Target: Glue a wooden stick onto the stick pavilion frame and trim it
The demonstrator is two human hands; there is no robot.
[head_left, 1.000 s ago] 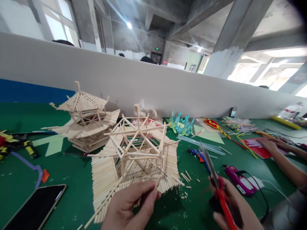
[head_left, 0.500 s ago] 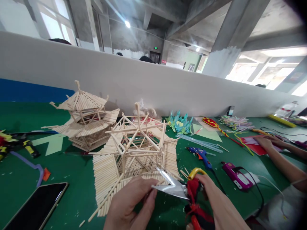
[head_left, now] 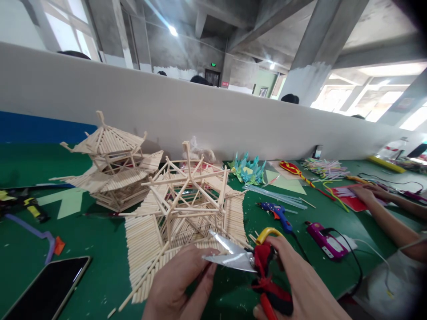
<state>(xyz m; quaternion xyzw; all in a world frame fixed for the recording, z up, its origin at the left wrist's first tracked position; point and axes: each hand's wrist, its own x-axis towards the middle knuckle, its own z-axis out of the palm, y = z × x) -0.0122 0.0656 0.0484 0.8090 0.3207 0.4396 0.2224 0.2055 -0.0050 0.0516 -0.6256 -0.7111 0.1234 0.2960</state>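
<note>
My right hand point(head_left: 293, 271) grips the scissors point(head_left: 245, 260), which have yellow and red handles wrapped in red and black. Their blades are spread and point left, toward the fingertips of my left hand point(head_left: 185, 280). That hand is closed in a pinch on a thin wooden stick, mostly hidden by the fingers and blades. Just behind both hands stands an unfinished pavilion model point(head_left: 191, 209) of wooden sticks, with an open frame on top and slatted roof panels around it. A tiered stick pagoda point(head_left: 113, 164) with a pointed roof stands to its left.
A phone point(head_left: 46, 289) lies at the front left. Right of the models are a blue glue gun point(head_left: 276, 213), clear glue sticks point(head_left: 276, 195), a teal paper ornament point(head_left: 248, 169) and a purple power device point(head_left: 327, 242). Another person's arms point(head_left: 383, 209) rest at the right. A white partition point(head_left: 200, 115) stands behind.
The whole view has shifted slightly, so the table things sit a little further left. My hands keep nearly the same pose, with the scissors' blades still spread by my left fingertips.
</note>
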